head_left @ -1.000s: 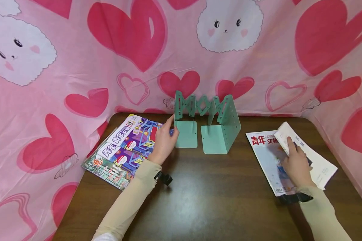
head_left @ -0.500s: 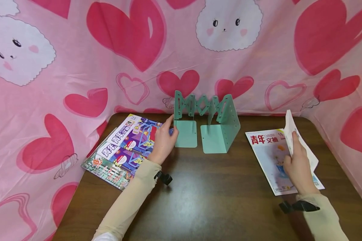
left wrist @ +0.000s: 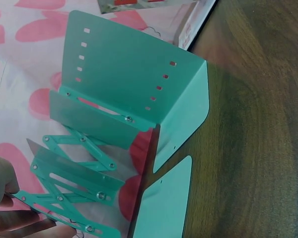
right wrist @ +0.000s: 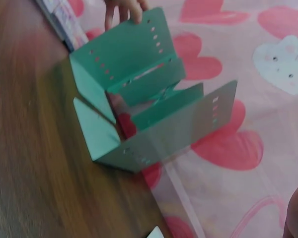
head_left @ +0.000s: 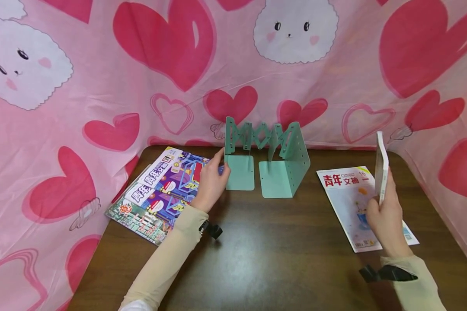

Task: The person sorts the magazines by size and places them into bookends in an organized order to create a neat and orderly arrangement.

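Observation:
A green metal expandable bookend [head_left: 276,179] stands on the table against the cloth, its side plates apart and its scissor links spread. My left hand [head_left: 212,179] grips the upright plate at its left end; in the left wrist view the fingers [left wrist: 27,223] lie at the plate's edge, and in the right wrist view they hook over its top. My right hand [head_left: 387,220] holds a white book [head_left: 381,166] upright, edge toward me, above the right part of the table. Below it lies a magazine [head_left: 346,207] with red lettering. The book's cover is hidden.
Several overlapping magazines [head_left: 155,194] lie at the left, close to my left forearm. The dark wooden table [head_left: 272,255] ends at a pink heart-printed cloth [head_left: 171,116] behind and on both sides. Black straps [head_left: 389,273] sit on both wrists.
My right hand has lifted the white book off the magazine and turned it from flat to upright, uncovering more of the magazine's cover. The left hand and the bookend have stayed in place.

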The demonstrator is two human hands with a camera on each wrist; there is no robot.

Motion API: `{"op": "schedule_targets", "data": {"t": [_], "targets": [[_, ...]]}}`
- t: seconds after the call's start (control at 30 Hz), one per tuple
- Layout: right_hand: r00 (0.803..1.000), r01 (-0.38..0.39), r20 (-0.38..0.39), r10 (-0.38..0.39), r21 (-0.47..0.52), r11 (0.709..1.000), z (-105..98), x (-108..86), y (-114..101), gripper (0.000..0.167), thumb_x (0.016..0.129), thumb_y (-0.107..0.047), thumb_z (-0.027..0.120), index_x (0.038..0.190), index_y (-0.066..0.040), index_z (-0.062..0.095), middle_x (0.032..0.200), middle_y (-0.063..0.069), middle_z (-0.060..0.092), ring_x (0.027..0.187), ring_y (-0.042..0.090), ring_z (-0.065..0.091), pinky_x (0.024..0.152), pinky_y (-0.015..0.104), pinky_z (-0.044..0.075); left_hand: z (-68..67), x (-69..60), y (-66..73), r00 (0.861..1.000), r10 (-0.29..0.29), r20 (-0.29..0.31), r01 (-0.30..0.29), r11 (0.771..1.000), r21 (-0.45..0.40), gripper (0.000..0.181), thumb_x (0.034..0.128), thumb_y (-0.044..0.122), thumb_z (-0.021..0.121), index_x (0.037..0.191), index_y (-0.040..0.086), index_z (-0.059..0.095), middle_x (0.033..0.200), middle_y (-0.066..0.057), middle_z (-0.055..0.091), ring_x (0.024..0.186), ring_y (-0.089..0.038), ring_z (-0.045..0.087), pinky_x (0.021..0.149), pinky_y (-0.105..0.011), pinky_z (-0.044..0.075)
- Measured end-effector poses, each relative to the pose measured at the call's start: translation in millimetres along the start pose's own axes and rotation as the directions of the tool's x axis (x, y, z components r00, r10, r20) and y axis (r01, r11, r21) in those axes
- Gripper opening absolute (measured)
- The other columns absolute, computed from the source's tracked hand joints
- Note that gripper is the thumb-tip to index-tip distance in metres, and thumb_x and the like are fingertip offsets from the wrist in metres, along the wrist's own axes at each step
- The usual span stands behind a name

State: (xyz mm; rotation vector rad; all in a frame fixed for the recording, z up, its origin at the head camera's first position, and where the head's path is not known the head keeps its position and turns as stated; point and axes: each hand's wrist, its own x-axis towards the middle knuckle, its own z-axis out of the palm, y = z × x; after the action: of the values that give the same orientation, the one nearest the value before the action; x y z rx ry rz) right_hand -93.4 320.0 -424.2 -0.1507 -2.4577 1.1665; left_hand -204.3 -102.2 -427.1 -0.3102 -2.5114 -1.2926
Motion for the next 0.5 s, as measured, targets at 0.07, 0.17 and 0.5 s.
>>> {"op": "schedule_targets", "data": {"t": [0.07, 0.17, 0.5], "targets": [[1.000, -0.003, -0.002, 0.003, 0.027, 1.000, 0, -2.1, -6, 0.087, 0.095, 0.008, 0.039, 0.169, -0.030, 0.011, 0.167, 0.025, 0.027, 0.149, 0.054, 0.027, 0.118, 0.073, 0.013, -0.1, 0.5, 0.7, 1.000, 0.003, -0.001, -0.003, 1.000, 0.000, 0.049, 0.1041, 0.015, 0.058, 0.152, 0.008, 0.052, 0.146, -0.013, 0.062, 0.129, -0.031, 0.063, 0.109, -0.047, 0.050], [1.000, -0.013, -0.011, 0.014, 0.049, 0.999, 1, -6.3, -15, 0.083, 0.096, 0.004, 0.039, 0.168, -0.029, 0.016, 0.163, 0.030, 0.033, 0.144, 0.058, 0.033, 0.117, 0.074, 0.018, -0.5, 1.6, 1.1, 1.000, 0.009, -0.009, -0.009, 1.000, 0.004, 0.049, 0.1037, 0.014, 0.058, 0.152, 0.007, 0.052, 0.145, -0.014, 0.063, 0.128, -0.032, 0.064, 0.109, -0.047, 0.050], [0.999, -0.035, -0.002, 0.035, 0.094, 0.995, 5, -17.9, -39, 0.063, 0.101, -0.004, 0.039, 0.163, -0.015, 0.029, 0.160, 0.023, 0.042, 0.145, 0.043, 0.039, 0.122, 0.033, 0.026, 0.3, 0.2, 0.3, 1.000, -0.001, -0.002, 0.001, 1.000, -0.003, 0.049, 0.1040, 0.015, 0.058, 0.152, 0.005, 0.051, 0.146, -0.015, 0.062, 0.128, -0.034, 0.063, 0.108, -0.049, 0.051]]}}
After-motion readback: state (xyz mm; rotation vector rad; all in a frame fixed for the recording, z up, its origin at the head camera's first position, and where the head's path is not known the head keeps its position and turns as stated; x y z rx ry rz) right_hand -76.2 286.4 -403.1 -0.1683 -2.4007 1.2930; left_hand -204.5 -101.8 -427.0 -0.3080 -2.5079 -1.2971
